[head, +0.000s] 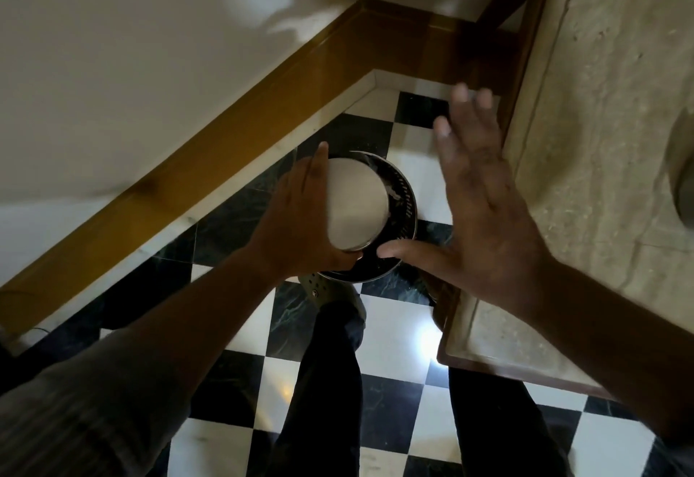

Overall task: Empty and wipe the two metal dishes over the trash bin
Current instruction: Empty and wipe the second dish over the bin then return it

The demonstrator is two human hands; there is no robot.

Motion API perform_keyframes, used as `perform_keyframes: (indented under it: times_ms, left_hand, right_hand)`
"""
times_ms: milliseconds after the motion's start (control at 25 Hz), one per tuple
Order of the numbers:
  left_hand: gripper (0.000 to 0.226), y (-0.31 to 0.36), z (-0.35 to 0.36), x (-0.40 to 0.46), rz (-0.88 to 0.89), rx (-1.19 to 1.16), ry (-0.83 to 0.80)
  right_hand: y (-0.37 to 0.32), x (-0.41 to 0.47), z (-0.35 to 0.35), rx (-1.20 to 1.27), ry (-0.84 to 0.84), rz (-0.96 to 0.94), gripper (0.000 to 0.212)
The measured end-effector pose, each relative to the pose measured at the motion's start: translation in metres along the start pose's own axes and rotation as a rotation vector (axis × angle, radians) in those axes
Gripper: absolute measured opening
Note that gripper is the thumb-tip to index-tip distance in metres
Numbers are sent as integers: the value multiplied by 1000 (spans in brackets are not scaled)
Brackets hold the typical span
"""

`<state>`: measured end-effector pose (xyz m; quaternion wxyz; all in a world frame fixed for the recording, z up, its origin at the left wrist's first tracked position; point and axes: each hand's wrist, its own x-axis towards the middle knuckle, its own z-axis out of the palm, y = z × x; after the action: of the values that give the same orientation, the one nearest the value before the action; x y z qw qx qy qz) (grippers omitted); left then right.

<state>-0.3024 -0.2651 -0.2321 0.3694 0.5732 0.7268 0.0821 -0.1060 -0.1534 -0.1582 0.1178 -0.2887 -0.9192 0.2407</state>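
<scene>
Holding a round metal dish (pixel 356 206) in the middle of the frame, with the left hand (pixel 300 221) wrapped around its left edge, thumb up top and fingers curled under the bottom rim. Tipping the dish on its side, flat pale face turned toward the camera. Sitting right over the trash bin (pixel 398 213), a round dark bin with a shiny rim and small holes in its wall, standing on the black and white floor (pixel 394 394) just behind the dish.

Hanging in the air on the right side of the frame, the right hand (pixel 484 206), spread wide open and holding nothing, fingers a bit blurry, thumb pointing left and reaching near the bin's rim.

Standing below, in the lower middle, two legs in dark trousers (pixel 330 382), with one green shoe (pixel 323 292) just under the bin.

Running along the right edge, a pale stone surface (pixel 601 100) with a brown wooden frame. Crossing the upper left, a brown wooden board (pixel 225 146) along the pale wall.
</scene>
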Motion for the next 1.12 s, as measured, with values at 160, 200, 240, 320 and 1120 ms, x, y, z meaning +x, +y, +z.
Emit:
perform_keyframes:
  times_ms: [160,200,240,320,1120]
  left_hand:
    - [140,-11,37,11,18,-98,104]
    - [138,-15,43,12,28,-97,126]
    - [135,-19,47,11,47,-88,142]
    - [131,-27,56,6,64,-74,161]
    - [135,-17,44,-1,-32,-295,85]
  right_hand:
    - [-16,-12,41,-126,-193,-113,122]
    - [-13,-22,61,-182,-418,-148,126]
    - [-8,-30,75,-207,-609,-159,128]
    - [-2,-32,87,-213,-742,-149,128]
    - [-8,-34,98,-175,-411,5,63]
